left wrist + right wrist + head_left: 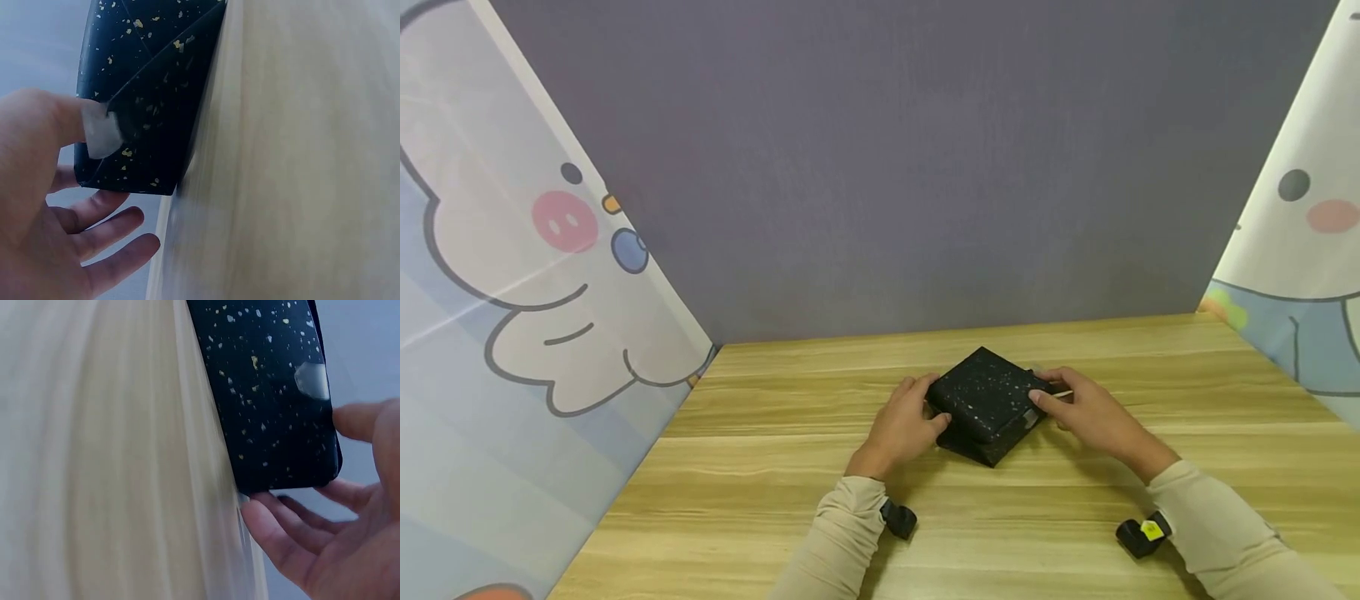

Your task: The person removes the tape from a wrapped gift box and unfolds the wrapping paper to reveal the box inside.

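A box wrapped in black paper (985,390) with gold and white specks is held at the table between both hands. My left hand (904,425) grips its left corner. In the left wrist view, the thumb lies against a piece of clear tape (104,132) on the folded end, while the lower fingers extend free of the box. My right hand (1093,414) holds the right corner, thumb at the near edge and other fingers around the far side. Another tape piece (311,380) shows on the box's side in the right wrist view. The underside of the box is hidden.
The wood-grain table (737,500) reaches back to a grey panel (910,167). Cartoon-printed sheets stand at the left (497,333) and right (1300,250). A black wrist camera is strapped to each forearm over beige sleeves (838,533).
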Tool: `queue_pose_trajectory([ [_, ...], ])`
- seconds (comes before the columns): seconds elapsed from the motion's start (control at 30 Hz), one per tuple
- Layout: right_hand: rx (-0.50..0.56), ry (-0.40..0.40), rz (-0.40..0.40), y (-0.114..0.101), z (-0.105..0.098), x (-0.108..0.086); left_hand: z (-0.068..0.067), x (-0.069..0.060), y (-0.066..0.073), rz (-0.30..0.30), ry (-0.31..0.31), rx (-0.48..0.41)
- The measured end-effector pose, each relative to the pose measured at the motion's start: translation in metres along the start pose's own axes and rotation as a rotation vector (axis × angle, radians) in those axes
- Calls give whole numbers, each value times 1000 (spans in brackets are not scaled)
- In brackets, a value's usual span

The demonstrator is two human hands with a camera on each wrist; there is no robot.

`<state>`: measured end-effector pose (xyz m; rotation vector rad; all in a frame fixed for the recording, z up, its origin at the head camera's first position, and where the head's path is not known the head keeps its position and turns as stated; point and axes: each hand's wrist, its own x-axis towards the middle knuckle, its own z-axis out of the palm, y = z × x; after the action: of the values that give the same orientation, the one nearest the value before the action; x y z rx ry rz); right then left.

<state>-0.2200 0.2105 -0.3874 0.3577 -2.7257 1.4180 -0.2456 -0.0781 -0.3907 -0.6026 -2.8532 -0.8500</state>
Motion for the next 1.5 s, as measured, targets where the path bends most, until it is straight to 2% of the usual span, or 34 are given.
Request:
queue_pose_trajectory([
  [0.13,-18,43,38,-1,1,-1,0,-1,0,0,-13,-1],
  [0.3,-108,130,61,-5,-1,-1,-2,0,0,-6,-15,9],
  [0.43,-154,181,38,-7,0,-1,-3,0,1,-7,-9,15],
  [0.63,-151,199,-25,-8,4,0,-3,0,1,-22,-21,2],
  [0.8,-98,158,-38,-9,6,-1,-2,0,2,-36,-39,-27],
  [1.03,30,-8,-53,-8,8,-3,-3,-1,4,-45,-50,-47],
  [1.13,28,-53,-61,-8,9,-3,-2,-1,3,-45,-65,-61],
  [1.5,72,-78,-64,-10,18,0,-3,0,2,-34,-108,-159],
])
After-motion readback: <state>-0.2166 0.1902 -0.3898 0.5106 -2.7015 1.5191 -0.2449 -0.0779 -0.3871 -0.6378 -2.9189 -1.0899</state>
